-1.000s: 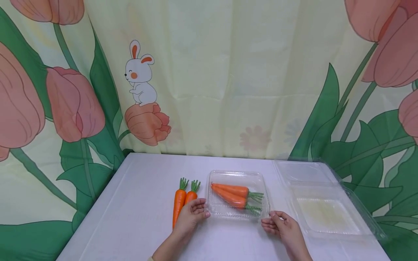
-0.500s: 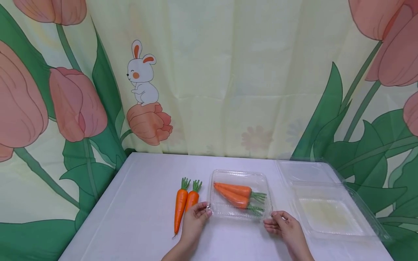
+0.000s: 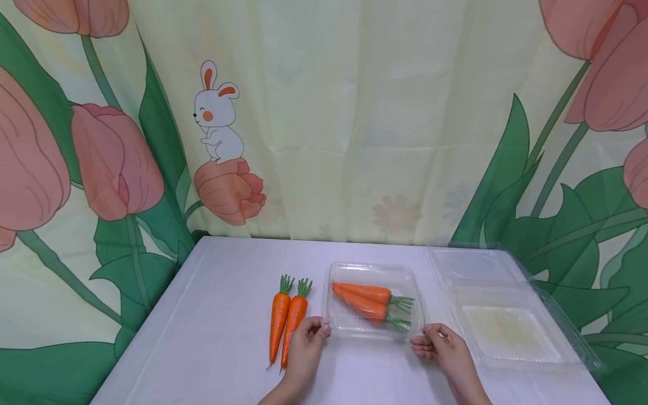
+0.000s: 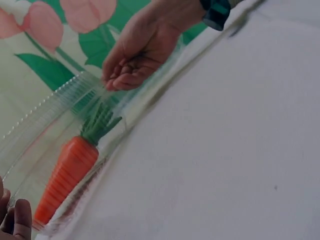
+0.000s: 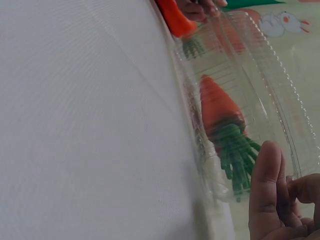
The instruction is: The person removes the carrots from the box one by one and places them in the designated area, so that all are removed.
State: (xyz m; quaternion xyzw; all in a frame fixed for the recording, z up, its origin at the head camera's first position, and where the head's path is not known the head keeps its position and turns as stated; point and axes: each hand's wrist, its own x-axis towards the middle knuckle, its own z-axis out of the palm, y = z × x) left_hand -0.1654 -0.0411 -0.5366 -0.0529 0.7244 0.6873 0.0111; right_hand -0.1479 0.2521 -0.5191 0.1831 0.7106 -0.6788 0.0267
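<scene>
From where I stood, the clear box (image 3: 372,271) was on the white table (image 3: 217,315), a little to the right of its middle and well apart from its far edge. The left hand (image 3: 306,346) pinched the box at its near left corner with narrow fingers, and the right hand (image 3: 442,349) pinched the near right corner between thumb and fingers. I judged that they held it so to keep both sides of the rim level and pressed together; the lid seemed to be down, but the plastic was too transparent to be certain. Inside, two carrots (image 3: 361,293) lay close together, their tips toward the table's left edge and their green tops toward the right edge, so their long axes ran mostly sideways, perhaps because they fitted better in this way. The loose carrots (image 3: 279,323), side by side just to the left of the box, pointed differently: tips to the near edge, leaves to the far edge. Beyond the right hand, a second container (image 3: 511,337) lay unfolded along the right edge, toward the far right corner, probably to leave the middle free for working.
</scene>
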